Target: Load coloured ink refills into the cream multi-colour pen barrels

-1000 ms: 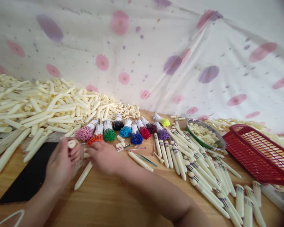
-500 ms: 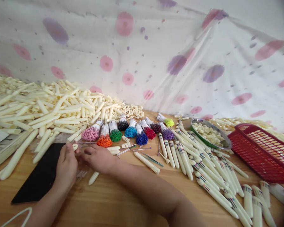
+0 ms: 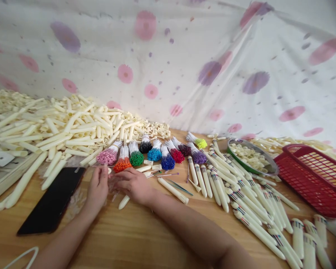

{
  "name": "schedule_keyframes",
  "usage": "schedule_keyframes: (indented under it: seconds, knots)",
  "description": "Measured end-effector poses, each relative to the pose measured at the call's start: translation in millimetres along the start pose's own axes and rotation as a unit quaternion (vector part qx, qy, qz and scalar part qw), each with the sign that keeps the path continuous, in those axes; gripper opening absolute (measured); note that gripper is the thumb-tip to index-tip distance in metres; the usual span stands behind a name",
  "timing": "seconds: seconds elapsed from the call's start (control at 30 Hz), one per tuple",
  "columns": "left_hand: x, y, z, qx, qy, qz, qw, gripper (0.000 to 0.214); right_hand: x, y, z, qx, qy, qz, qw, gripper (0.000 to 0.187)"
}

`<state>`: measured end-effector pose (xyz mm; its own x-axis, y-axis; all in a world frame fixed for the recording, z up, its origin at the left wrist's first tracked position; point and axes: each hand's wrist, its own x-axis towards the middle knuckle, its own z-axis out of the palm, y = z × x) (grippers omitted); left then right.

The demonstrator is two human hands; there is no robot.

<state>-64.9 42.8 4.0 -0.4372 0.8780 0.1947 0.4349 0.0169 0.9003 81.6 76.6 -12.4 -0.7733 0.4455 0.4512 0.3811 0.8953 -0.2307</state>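
My left hand is closed, its thumb and fingertips pinching a small cream plastic piece with a rounded end. Just to its right, my right hand has its fingers bent towards that piece. Its fingertips are partly hidden, and what they hold cannot be made out. Under the hands lie clear plastic scraps and a cream pen barrel. Behind them stand bundles of pen refills with coloured ends, the pink bundle and orange bundle being nearest.
A black phone lies left of my hands. Cream pen barrels are heaped at the back left. Tweezers and a loose barrel lie right of centre. Further right are multicolour pens, a metal bowl and a red basket.
Both hands have shifted right, away from the phone, which now shows more fully. The small cream piece has moved with my left hand.
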Motion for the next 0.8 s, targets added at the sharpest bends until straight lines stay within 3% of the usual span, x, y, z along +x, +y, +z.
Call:
schedule_keyframes:
  seconds: [0.23,0.4,0.5,0.63,0.7,0.8]
  knots:
    - [-4,-2,-5.8,-0.004,-0.044,0.032,0.999,0.021,-2,-9,-11,0.139,0.085,0.065,0.985,0.012]
    - [-13,0,-8.0,0.004,-0.094,0.031,0.995,0.035,-14,-7,-24,0.295,0.135,0.200,0.925,0.014]
    - [-23,5,-4.5,-0.010,-0.180,0.029,0.983,0.036,-26,-8,-38,0.326,0.142,0.255,0.899,0.015]
    - [-38,10,0.8,-0.074,-0.300,0.000,0.951,0.033,-44,-18,-61,0.302,0.149,0.255,0.907,0.012]
    - [-43,10,3.5,-0.088,-0.330,-0.003,0.940,0.030,-52,-22,-70,0.272,0.141,0.232,0.923,0.007]
    - [-48,11,7.8,-0.070,-0.352,0.002,0.933,0.028,-59,-24,-75,0.215,0.136,0.207,0.945,0.013]
